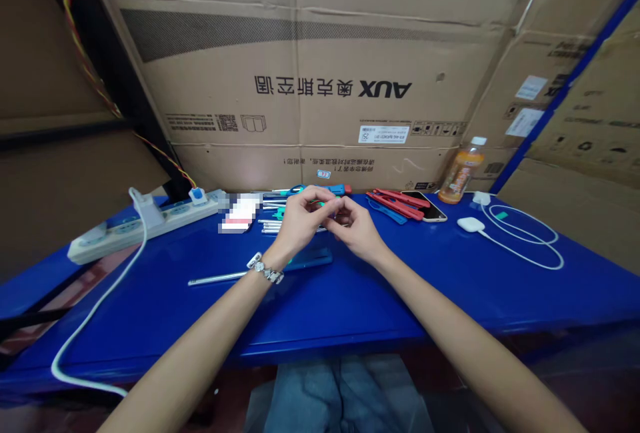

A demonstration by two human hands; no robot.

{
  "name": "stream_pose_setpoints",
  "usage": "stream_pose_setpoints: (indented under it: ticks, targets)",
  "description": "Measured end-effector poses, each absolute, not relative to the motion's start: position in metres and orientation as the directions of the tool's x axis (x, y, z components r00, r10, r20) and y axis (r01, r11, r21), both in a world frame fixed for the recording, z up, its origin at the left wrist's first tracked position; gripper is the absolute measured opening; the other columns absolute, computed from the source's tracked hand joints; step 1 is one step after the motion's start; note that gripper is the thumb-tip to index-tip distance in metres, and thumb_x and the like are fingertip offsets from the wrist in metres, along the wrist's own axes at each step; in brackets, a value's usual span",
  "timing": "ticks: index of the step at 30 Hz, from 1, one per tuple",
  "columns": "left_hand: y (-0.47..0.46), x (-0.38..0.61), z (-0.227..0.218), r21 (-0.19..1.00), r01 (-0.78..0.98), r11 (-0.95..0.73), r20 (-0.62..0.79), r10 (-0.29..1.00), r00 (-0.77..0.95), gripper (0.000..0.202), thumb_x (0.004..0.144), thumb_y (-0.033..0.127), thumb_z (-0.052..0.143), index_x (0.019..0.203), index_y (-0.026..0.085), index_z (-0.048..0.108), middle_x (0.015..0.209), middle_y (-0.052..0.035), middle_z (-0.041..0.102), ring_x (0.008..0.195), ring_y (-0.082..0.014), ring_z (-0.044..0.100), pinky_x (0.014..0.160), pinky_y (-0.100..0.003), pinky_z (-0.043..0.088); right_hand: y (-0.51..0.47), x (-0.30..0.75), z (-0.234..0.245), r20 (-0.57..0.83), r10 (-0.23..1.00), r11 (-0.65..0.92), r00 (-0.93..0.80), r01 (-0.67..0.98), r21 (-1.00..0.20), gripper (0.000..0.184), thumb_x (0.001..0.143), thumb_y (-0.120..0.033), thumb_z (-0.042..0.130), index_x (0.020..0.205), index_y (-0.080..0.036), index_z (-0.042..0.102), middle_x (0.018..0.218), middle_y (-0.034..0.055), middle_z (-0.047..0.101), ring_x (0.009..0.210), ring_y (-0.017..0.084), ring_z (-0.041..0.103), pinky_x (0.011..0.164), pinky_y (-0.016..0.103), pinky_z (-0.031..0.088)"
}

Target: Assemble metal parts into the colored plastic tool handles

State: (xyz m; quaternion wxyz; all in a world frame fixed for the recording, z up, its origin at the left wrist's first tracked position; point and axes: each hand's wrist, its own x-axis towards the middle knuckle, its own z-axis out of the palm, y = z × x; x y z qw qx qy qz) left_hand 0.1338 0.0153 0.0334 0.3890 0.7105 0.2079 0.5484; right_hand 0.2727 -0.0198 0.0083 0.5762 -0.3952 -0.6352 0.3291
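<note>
1. The left hand point(301, 221), with a metal bracelet point(265, 268) at its wrist, is raised over the middle of the bench point(380, 313).
2. The right hand point(359, 229) comes in from the other side and meets it, fingertips close together.
3. On both hands the fingers point(326, 211) are bent inward, thumbs and forefingers nearly closed; whether they grip a small piece cannot be told, as they hide the space between them.
4. Nearest the left hand, several silver rods point(271, 225) lie on the bench, partly covered by it.
5. Just beyond the hands lies a blue-and-red handle point(340, 189).
6. Nearer the person, a silver shaft point(215, 279) and a blue handle point(314, 259) lie roughly in line; the left wrist hides the stretch between them.
7. Right of the hands, red handles point(400, 205) lie in a pile with a blue piece point(387, 211), beside a phone point(436, 210).
8. Farther right stand an orange drink bottle point(460, 174) and, lying near it, a white charger point(471, 224) with its cable.
9. At left, a power strip point(193, 209) carries plugs; cardboard point(325, 53) with upside-down print rises behind.
</note>
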Motion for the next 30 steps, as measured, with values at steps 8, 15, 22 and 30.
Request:
stream_pose_setpoints:
  ticks: [8, 15, 22, 30]
  targets:
    - [0.018, 0.122, 0.034, 0.743, -0.048, -0.667, 0.601, 0.634, 0.486, 0.027, 0.093, 0.04, 0.057, 0.102, 0.021, 0.074, 0.117, -0.0103, 0.066, 0.109, -0.022, 0.061, 0.091, -0.035, 0.049, -0.026, 0.285, 0.023, 0.409, 0.887, 0.442, -0.212, 0.142, -0.885, 0.042, 0.079, -0.058, 0.066, 0.082, -0.016, 0.06, 0.059, -0.0038, 0.053, 0.046, 0.007, 0.042, 0.044, 0.022, 0.031]
    - [0.013, 0.133, 0.035, 0.802, -0.12, -0.586, 0.59, 0.742, 0.317, 0.024, 0.076, 0.038, 0.077, 0.075, 0.016, 0.067, 0.081, -0.0037, 0.067, 0.077, -0.0161, 0.062, 0.073, -0.029, 0.05, -0.019, 0.273, 0.012, 0.466, 0.885, 0.466, -0.017, 0.075, -0.882, 0.043, 0.067, -0.048, 0.08, 0.079, -0.018, 0.052, 0.07, -0.0043, 0.054, 0.055, 0.007, 0.044, 0.051, 0.022, 0.036]
    - [0.017, 0.119, 0.037, 0.741, -0.053, -0.67, 0.599, 0.623, 0.504, 0.026, 0.092, 0.04, 0.058, 0.095, 0.02, 0.075, 0.116, -0.0114, 0.065, 0.108, -0.0227, 0.061, 0.088, -0.036, 0.05, -0.028, 0.288, 0.024, 0.402, 0.878, 0.451, -0.259, 0.166, -0.877, 0.036, 0.082, -0.052, 0.064, 0.086, -0.016, 0.063, 0.061, -0.0033, 0.053, 0.05, 0.009, 0.044, 0.048, 0.023, 0.035]
    - [0.014, 0.132, 0.033, 0.783, -0.131, -0.608, 0.615, 0.725, 0.311, 0.024, 0.076, 0.038, 0.078, 0.074, 0.016, 0.068, 0.092, -0.0067, 0.067, 0.096, -0.0215, 0.064, 0.083, -0.034, 0.05, -0.017, 0.275, 0.011, 0.493, 0.869, 0.494, -0.045, 0.138, -0.858, 0.037, 0.072, -0.05, 0.076, 0.078, -0.017, 0.059, 0.073, -0.0008, 0.06, 0.064, 0.012, 0.053, 0.064, 0.027, 0.046]
